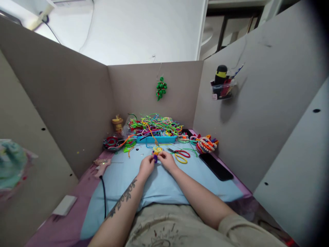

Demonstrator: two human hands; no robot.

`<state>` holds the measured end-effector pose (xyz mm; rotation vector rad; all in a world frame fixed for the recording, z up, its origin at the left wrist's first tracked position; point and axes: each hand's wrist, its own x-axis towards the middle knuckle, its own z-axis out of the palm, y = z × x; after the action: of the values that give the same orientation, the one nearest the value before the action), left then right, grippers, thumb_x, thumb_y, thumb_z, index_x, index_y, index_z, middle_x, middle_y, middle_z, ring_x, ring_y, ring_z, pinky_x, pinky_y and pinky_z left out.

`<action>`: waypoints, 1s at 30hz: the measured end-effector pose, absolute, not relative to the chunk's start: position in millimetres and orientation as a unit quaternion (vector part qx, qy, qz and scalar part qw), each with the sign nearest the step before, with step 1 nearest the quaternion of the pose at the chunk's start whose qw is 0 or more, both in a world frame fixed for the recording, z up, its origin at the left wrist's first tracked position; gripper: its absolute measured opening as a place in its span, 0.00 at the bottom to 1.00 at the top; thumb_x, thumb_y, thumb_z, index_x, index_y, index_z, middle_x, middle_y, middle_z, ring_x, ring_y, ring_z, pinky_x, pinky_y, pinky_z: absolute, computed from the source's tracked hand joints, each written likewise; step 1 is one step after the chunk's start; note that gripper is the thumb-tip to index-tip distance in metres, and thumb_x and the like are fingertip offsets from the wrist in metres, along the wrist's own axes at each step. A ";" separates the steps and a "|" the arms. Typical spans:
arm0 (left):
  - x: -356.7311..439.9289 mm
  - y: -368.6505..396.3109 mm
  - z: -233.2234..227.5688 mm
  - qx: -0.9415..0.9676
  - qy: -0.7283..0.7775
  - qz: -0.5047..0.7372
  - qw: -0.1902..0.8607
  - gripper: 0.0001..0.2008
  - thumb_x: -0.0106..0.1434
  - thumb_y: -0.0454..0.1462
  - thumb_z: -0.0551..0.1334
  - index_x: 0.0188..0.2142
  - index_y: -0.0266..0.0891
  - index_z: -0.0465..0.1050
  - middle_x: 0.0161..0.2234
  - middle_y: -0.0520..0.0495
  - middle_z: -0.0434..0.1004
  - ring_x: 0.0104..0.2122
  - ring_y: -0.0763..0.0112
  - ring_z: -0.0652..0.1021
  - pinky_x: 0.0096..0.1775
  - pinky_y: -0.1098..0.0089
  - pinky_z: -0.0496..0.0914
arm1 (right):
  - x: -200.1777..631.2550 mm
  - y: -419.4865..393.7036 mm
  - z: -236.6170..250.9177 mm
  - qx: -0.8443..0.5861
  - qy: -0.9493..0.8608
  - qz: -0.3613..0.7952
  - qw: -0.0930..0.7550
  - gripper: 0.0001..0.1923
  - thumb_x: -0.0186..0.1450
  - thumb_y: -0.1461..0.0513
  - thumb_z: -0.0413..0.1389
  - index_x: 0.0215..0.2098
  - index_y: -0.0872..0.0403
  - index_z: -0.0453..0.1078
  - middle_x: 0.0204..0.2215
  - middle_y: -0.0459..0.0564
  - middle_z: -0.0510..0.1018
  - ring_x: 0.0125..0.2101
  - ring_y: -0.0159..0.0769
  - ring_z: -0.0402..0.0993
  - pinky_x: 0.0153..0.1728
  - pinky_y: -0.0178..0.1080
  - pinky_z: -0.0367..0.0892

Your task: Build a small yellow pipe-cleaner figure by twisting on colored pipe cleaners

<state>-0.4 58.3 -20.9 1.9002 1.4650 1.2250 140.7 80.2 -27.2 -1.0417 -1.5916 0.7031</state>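
Close in front of me, both hands pinch a small craft piece of pipe cleaners, yellow and orange with a purple end pointing down. My left hand is closed on its left side, near the purple part. From the right, my right hand grips the same piece between thumb and fingers. An orange pipe cleaner rises from it towards the tray. Scissors with one red and one yellow handle lie just right of my right hand. The fingertips hide part of the piece.
Behind stands a blue tray heaped with coloured pipe cleaners. At left lie a pink glue gun with a black cable and a white box. A black phone and striped craft pieces are at right. Grey panels enclose the table.
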 end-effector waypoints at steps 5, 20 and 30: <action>1.8 55.3 -18.7 0.701 0.537 0.433 0.181 0.09 0.54 0.31 0.57 0.31 0.39 0.76 0.30 0.45 0.75 0.32 0.66 0.72 0.38 0.70 0.63 | 142.8 72.0 -15.5 -0.429 -0.668 0.240 0.559 0.08 0.56 0.59 0.52 0.26 0.54 0.71 0.24 0.46 0.72 0.29 0.34 0.67 0.32 0.35 0.62; 1.9 56.7 -21.4 0.723 0.520 0.424 0.165 0.11 0.54 0.30 0.56 0.33 0.39 0.76 0.32 0.44 0.76 0.34 0.66 0.73 0.39 0.69 0.64 | 143.6 77.8 -20.1 -0.429 -0.706 0.206 0.525 0.09 0.57 0.62 0.51 0.21 0.54 0.67 0.22 0.45 0.68 0.27 0.33 0.65 0.32 0.35 0.60; 3.7 54.1 -16.8 0.715 0.545 0.395 0.188 0.11 0.57 0.36 0.56 0.38 0.36 0.74 0.34 0.45 0.78 0.32 0.68 0.75 0.36 0.70 0.65 | 143.2 83.3 -25.3 -0.444 -0.664 0.225 0.558 0.10 0.58 0.58 0.48 0.23 0.55 0.66 0.21 0.45 0.69 0.27 0.33 0.64 0.29 0.34 0.60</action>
<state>3.7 54.1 -16.8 2.0119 1.5325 1.1126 143.2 83.3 -25.3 -1.0470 -1.5659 0.5310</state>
